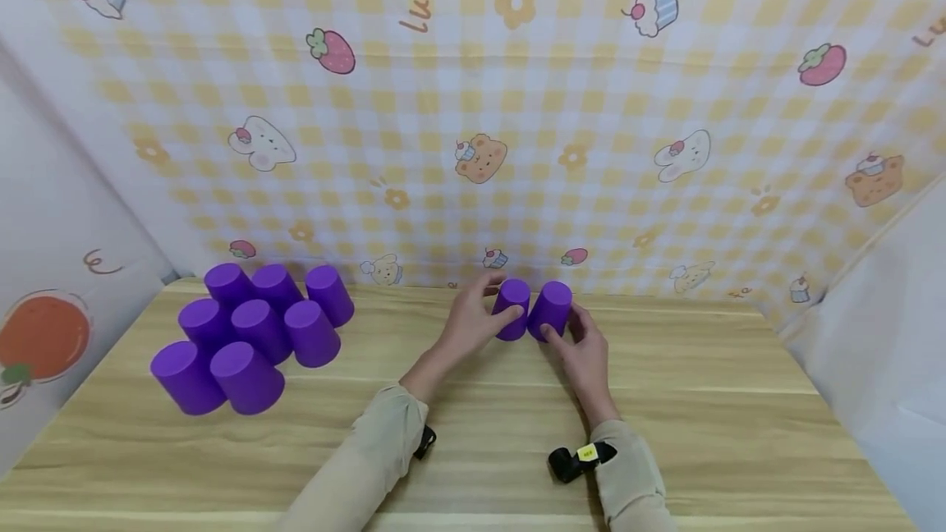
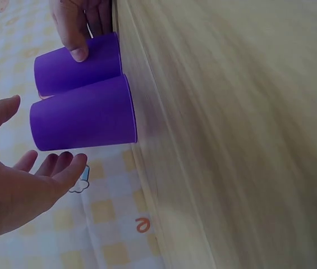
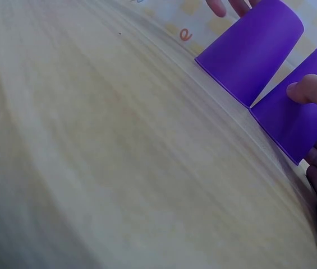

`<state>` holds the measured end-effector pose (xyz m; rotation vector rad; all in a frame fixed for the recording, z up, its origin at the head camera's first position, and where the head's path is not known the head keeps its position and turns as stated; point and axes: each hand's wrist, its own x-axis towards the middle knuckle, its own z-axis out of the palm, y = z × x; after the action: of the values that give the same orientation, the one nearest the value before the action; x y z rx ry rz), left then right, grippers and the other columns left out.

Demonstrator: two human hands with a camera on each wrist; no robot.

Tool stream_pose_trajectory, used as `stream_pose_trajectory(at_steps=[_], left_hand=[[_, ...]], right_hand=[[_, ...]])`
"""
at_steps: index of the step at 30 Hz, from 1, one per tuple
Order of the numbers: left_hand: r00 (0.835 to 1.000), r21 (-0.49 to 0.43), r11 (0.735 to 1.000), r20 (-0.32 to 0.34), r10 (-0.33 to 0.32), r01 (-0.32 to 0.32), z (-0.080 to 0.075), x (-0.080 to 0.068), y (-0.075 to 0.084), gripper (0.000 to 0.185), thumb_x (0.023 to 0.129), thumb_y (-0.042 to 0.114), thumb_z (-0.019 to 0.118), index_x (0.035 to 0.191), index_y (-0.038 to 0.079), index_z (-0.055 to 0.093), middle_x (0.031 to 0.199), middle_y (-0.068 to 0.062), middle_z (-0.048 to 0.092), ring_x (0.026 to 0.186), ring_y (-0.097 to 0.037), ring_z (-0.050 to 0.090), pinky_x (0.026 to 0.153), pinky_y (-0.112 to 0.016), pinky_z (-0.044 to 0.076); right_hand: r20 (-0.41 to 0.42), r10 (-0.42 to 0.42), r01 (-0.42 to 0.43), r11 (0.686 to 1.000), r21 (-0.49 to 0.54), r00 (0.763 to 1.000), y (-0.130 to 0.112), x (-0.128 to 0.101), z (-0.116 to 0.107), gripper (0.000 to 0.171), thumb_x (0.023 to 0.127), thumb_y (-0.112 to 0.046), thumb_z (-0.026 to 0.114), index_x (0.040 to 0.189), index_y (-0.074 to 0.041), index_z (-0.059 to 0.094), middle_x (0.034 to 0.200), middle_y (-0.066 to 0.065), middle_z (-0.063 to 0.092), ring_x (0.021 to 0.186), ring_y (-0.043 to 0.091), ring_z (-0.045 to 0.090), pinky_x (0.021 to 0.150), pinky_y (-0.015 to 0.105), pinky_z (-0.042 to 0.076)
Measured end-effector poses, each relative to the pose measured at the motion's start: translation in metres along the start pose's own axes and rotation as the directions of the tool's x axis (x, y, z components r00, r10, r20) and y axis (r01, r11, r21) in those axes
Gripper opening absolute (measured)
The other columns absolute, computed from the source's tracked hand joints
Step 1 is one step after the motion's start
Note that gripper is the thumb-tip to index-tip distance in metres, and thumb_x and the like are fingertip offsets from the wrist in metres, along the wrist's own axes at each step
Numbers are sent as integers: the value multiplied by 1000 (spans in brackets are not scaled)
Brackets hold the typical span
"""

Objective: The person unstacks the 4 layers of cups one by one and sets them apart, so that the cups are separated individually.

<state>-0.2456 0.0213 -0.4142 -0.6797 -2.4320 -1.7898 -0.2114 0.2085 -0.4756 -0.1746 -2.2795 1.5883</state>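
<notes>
Two purple cups stand upside down side by side near the back of the table (image 1: 480, 450), their rims meeting in the right wrist view. Around the left cup (image 1: 515, 295) my left hand (image 1: 467, 320) is spread, thumb in front and fingers behind. In the left wrist view a gap shows between that hand (image 2: 21, 179) and the cup (image 2: 85, 117). My right hand (image 1: 589, 358) grips the right cup (image 1: 553, 306) from its right side. Its thumb lies on the front of that cup (image 3: 287, 126) in the right wrist view, while the other fingers are partly hidden behind it.
Several more upside-down purple cups (image 1: 257, 327) stand grouped in rows at the table's left. A yellow checked cloth (image 1: 414, 105) hangs right behind the table's back edge. White cloth panels (image 1: 887, 335) close off both sides.
</notes>
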Motion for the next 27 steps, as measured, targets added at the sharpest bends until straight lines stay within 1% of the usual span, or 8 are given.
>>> stream_pose_trajectory(at_steps=[3, 7, 9, 12, 18, 24, 27], left_hand=[[1000, 4, 1000, -4, -8, 8, 4, 4, -2, 53, 81, 10, 72, 126, -3, 49, 122, -16, 55, 112, -31, 53, 92, -41, 48], [999, 4, 999, -21, -32, 32, 7, 8, -4, 46, 82, 6, 70, 124, -3, 52, 119, -15, 57, 109, -30, 54, 88, -38, 50], [999, 1, 999, -35, -35, 35, 8, 9, -5, 43, 83, 4, 69, 122, -4, 53, 117, -16, 57, 108, -30, 55, 87, -38, 51], [999, -5, 1000, -42, -30, 30, 10, 10, -7, 44, 82, 2, 69, 122, -5, 53, 116, -17, 58, 106, -30, 56, 86, -37, 52], [999, -18, 999, -15, -39, 39, 9, 9, -10, 48, 83, 4, 69, 126, -4, 51, 118, -17, 57, 109, -29, 54, 87, -34, 51], [998, -33, 998, 1, -61, 61, 6, 10, -11, 46, 83, 6, 69, 126, -3, 53, 118, -16, 57, 108, -29, 55, 88, -35, 51], [999, -21, 999, 8, -48, 48, 5, 11, -11, 45, 84, 6, 68, 125, -3, 53, 116, -16, 57, 106, -29, 55, 88, -35, 51]], right_hand=[[-3, -2, 2, 1000, 1, 1000, 0, 0, 1, 56, 81, -10, 72, 130, 2, 47, 126, 23, 53, 121, 30, 47, 105, 33, 36], [-6, -6, 6, 1000, 3, 1000, 0, 0, 1, 56, 81, -9, 72, 130, 2, 47, 126, 23, 53, 121, 30, 47, 104, 34, 36], [-2, -3, 3, 1000, 1, 1000, 0, -1, 0, 56, 82, -10, 72, 130, 3, 47, 126, 23, 52, 121, 31, 47, 105, 34, 36], [1, 3, -3, 1000, -7, 1000, 0, -1, -1, 57, 82, -11, 72, 131, 2, 46, 127, 23, 52, 121, 31, 46, 105, 35, 35], [-8, 5, -5, 1000, -5, 1000, 0, -2, 0, 56, 81, -10, 72, 130, 1, 47, 126, 22, 52, 121, 30, 47, 105, 35, 36], [-12, -9, 9, 1000, -5, 1000, 0, -2, 1, 55, 81, -10, 73, 129, 1, 49, 125, 22, 53, 119, 30, 48, 104, 34, 37], [-9, -7, 6, 1000, -13, 1000, 0, -1, 1, 55, 82, -11, 72, 130, 1, 48, 126, 22, 53, 120, 30, 48, 104, 35, 37]])
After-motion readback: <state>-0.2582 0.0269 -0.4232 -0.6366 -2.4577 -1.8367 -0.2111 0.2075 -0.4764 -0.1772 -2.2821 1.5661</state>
